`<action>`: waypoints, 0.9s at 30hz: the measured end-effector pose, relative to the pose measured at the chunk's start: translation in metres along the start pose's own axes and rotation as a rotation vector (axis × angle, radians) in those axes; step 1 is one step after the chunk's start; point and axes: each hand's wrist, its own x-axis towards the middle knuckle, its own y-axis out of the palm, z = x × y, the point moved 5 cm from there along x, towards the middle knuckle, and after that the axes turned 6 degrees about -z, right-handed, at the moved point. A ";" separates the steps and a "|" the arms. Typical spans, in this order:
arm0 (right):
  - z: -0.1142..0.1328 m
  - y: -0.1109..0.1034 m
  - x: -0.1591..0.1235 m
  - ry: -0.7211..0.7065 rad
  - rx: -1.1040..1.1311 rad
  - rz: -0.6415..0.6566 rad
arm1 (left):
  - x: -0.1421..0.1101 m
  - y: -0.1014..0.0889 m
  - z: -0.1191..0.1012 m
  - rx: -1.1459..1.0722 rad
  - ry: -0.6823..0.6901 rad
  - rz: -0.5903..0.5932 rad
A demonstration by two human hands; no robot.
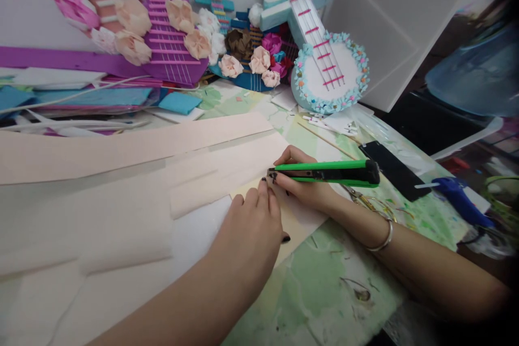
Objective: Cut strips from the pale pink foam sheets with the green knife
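Note:
My right hand (pixel 302 181) is closed around a green and black box cutter (pixel 344 173). It grips the cutter low, near the metal tip, which points down at the cream-coloured sheet (pixel 298 219). Just left of that tip, the fingertips of my left hand (pixel 253 221) press on the same sheet, with the thumb out to the side. That hand is open and grasps nothing. Beneath and left of it spread pale pink sheets and strips (pixel 121 211), some overlapping, over a white sheet (pixel 198 238). What the blade touches is too small to make out.
A long pale pink strip (pixel 121 151) lies across the back. Decorated guitar shapes, one purple (pixel 162 27) and one light blue and white (pixel 324 59), lean against the wall. To the right lie scissors (pixel 371 203), a black phone (pixel 393 170) and a blue glue gun (pixel 462 200).

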 end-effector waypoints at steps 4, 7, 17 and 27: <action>0.000 -0.001 0.000 -0.001 0.009 0.003 | 0.001 0.000 0.000 0.021 0.001 -0.004; 0.002 -0.001 0.000 0.006 0.004 0.009 | 0.000 -0.002 0.001 0.028 -0.004 -0.022; 0.001 0.000 0.000 0.039 -0.010 -0.002 | 0.000 -0.004 0.000 -0.012 -0.004 -0.005; 0.001 -0.001 -0.001 0.020 -0.008 -0.011 | -0.002 -0.002 0.000 0.002 0.018 -0.015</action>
